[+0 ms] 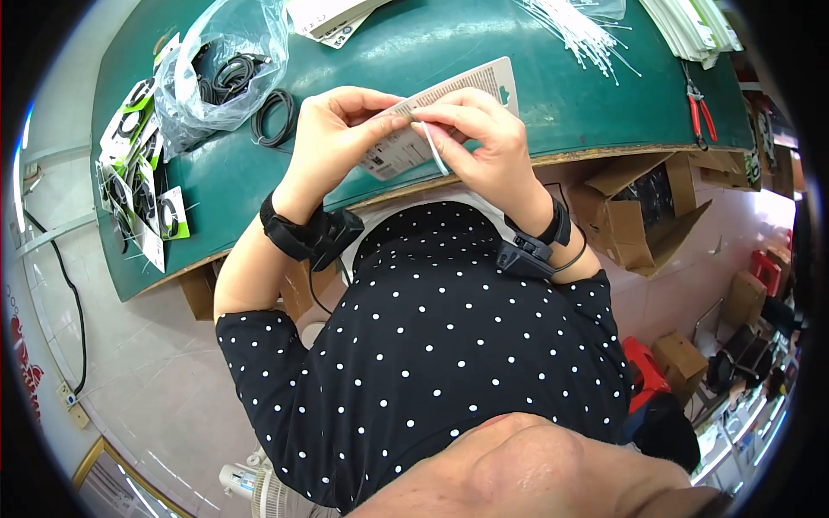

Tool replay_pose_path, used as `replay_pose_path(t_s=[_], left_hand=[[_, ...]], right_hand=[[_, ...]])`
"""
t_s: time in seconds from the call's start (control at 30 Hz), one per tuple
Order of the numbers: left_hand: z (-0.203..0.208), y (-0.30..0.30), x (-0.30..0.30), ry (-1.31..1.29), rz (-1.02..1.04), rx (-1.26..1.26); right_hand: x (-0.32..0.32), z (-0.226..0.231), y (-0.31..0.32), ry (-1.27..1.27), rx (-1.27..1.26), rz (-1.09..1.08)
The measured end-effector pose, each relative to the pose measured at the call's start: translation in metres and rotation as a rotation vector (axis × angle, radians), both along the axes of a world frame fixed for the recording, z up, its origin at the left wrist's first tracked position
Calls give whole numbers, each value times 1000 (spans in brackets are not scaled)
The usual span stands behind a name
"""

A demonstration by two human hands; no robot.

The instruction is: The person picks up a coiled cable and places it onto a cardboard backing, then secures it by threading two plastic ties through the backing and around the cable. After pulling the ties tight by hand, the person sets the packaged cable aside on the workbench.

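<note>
Above the table's near edge, a printed packaging card (399, 154) with a hang hole is held up at a tilt. My left hand (345, 134) pinches it near its left side, thumb and forefinger closed. A white cable tie (436, 151) hangs down from the pinched fingertips of my right hand (488, 138). Both hands' fingertips nearly meet in front of the card. Where the tie's other end runs is hidden by my fingers.
The green table (380, 65) carries a clear bag (216, 95) of black cables, a coiled black cable (275, 119), carded cables (138, 164), loose cable ties (583, 34), stacked cards (691, 26) and red-handled cutters (701, 116). An open cardboard box (622, 229) stands below right.
</note>
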State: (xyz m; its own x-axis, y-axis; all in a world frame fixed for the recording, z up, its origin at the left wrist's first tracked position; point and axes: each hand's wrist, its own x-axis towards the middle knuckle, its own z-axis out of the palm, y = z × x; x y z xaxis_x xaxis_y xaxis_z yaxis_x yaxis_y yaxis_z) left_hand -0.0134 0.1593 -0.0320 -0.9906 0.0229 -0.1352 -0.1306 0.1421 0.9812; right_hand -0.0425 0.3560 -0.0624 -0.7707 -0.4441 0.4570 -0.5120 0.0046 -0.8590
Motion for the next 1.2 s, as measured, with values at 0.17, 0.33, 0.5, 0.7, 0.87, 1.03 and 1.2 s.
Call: replay_pose_path(t_s=[0.17,0.33,0.5,0.7,0.87,1.03,1.2], left_hand=[[1,1,8,-308,-46,211],[-2,5,18,-572,-92,365],[-9,7,22,-629,-93,459],[-14,8,25,-647,-105,454],[-22,10,30,-625,-103,487],[-17,13,31,-643,-101,435],[-17,13,29,-626,-123,407]], right_hand=[[-3,7,4,271,95,-52],[2,32,12,-138,229,110],[-4,36,11,-282,279,234],[-13,20,13,-88,251,240],[-9,37,18,-146,346,423],[-10,33,13,-248,222,216],[-15,32,14,-184,340,259]])
